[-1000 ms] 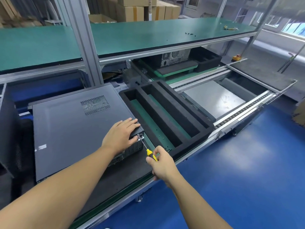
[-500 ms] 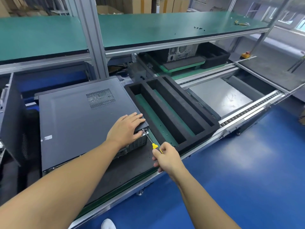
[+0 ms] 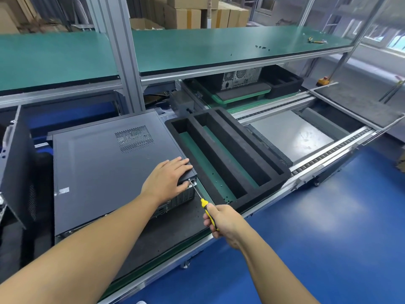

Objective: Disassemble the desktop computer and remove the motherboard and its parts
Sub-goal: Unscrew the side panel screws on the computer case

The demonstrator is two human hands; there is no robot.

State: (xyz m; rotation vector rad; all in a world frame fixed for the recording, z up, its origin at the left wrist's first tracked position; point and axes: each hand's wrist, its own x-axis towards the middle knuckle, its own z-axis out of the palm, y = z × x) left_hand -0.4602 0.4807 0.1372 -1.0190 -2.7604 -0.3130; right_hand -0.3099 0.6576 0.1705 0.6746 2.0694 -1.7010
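Observation:
A dark grey desktop computer case (image 3: 105,170) lies on its side on the black mat, its side panel with a perforated vent facing up. My left hand (image 3: 166,177) rests flat on the panel's near right corner, fingers straight, thumb over the rear edge. My right hand (image 3: 223,220) grips a yellow and black screwdriver (image 3: 205,204). Its thin shaft slants up and left, and the tip sits at the case's rear corner just below my left fingers. The case interior is hidden.
A black foam tray (image 3: 276,172) with long slots stands right of the case. A loose dark panel (image 3: 17,172) leans at the left. A conveyor rail (image 3: 328,154), a grey plate and a second computer (image 3: 241,79) lie beyond. A green shelf (image 3: 219,47) hangs overhead.
The view has shifted slightly. My right hand has slid back along the screwdriver, showing more of the handle, while the tip stays at the corner. My left hand has stayed in place.

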